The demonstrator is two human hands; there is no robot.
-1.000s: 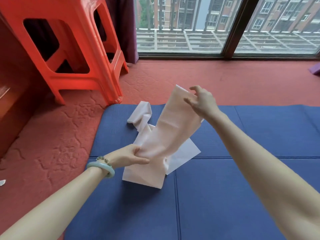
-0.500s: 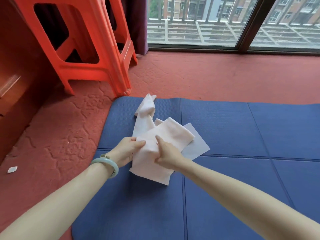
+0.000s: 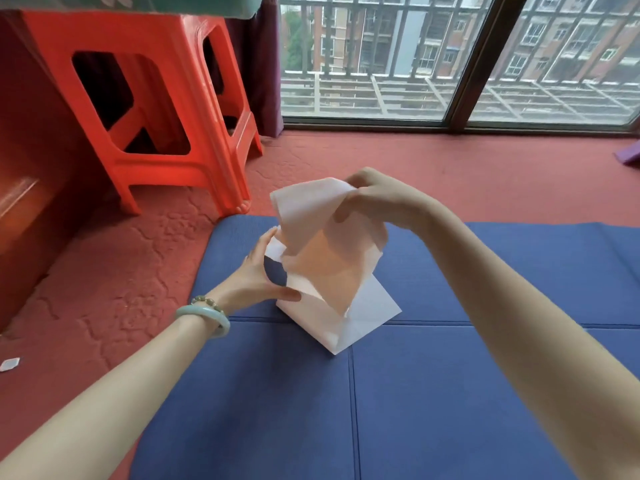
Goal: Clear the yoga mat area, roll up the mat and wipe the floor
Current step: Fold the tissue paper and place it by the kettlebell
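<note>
The blue yoga mat (image 3: pixel 433 393) lies flat on the red floor (image 3: pixel 398 161). On it, the left hand (image 3: pixel 258 275) pinches the low end of a pale pink band (image 3: pixel 325 258); the right hand (image 3: pixel 372 197) grips its upper end, farther off. The band's length runs up and away between them. No writing is legible.

Orange stools (image 3: pixel 156 109) (stacked) stand near the window (image 3: pixel 450 57).

The right hand (image 3: pixel 372 199), which half a second ago pressed low on the pink cloth (image 3: pixel 325 258) beside the left hand (image 3: pixel 266 275), is now raised and pinches its top fold. The cloth now stands taller above the blue mat (image 3: pixel 450 375).
</note>
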